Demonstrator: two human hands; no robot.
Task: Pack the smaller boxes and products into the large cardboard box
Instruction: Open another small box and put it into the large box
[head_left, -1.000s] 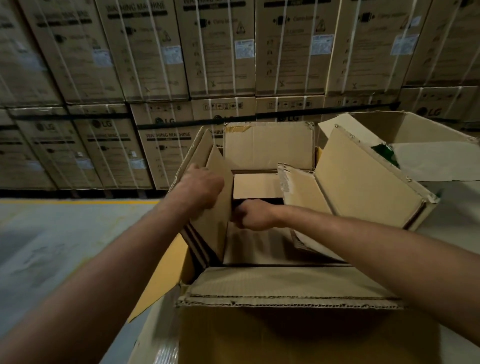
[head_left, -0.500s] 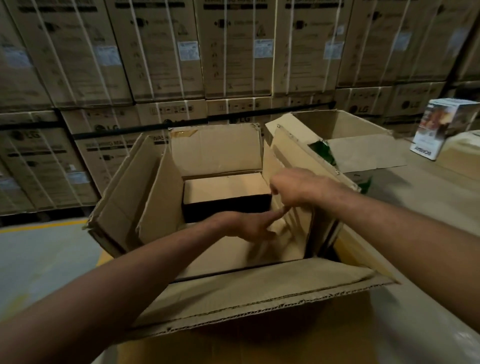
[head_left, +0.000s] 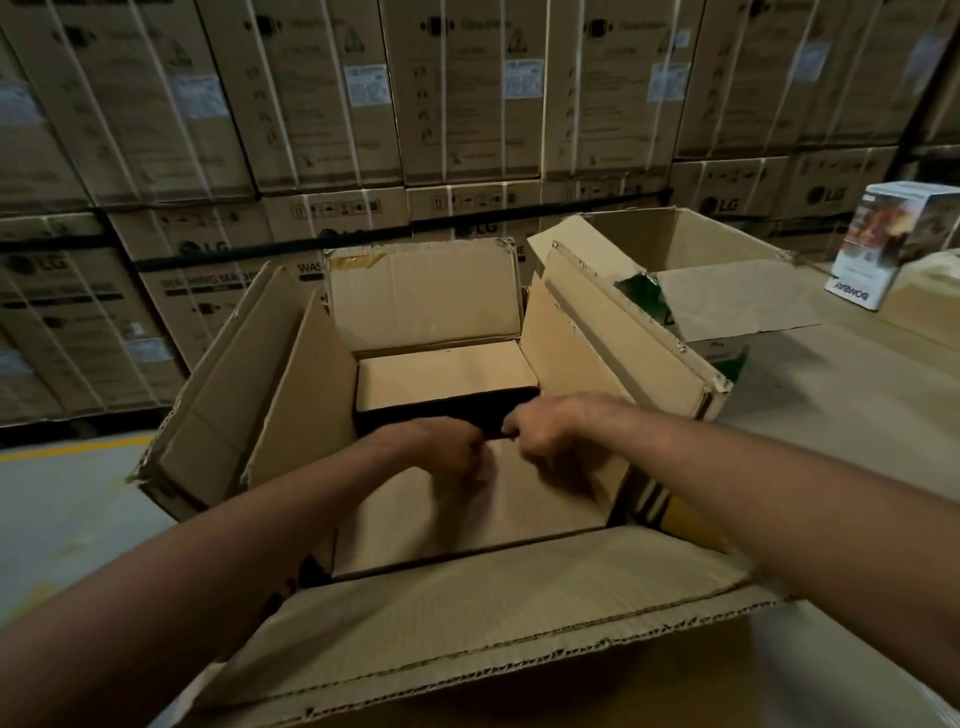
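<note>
Big box: the large cardboard box (head_left: 519, 613) sits right in front with all four flaps folded out, near flap toward the camera, far flap standing up.
Inside it: one smaller box (head_left: 447, 374) lies flat against the far wall, pale top and dark front side. In front of it is bare cardboard floor.
Left hand: the left hand (head_left: 441, 452) is down inside the big box, knuckles up and fingers curled under, right at the near edge of the smaller box. Honestly it's motion-blurred, so I can't tell if it's gripping anything or just loosely bent.
Right hand: the right hand (head_left: 545, 426) is just beside the left one, fingers curled down at the smaller box's front right corner. Same deal, can't tell if it's really clamped on.
Next door: a second open box (head_left: 675, 249) sits behind and to the right, something green (head_left: 644, 296) poking out under its folded-in flap.
Far right: a printed product carton (head_left: 883, 244) stands upright on the table (head_left: 841, 395), well apart from the big box.
Background: stacked washing machine cartons (head_left: 467, 93) fill the whole back wall.
</note>
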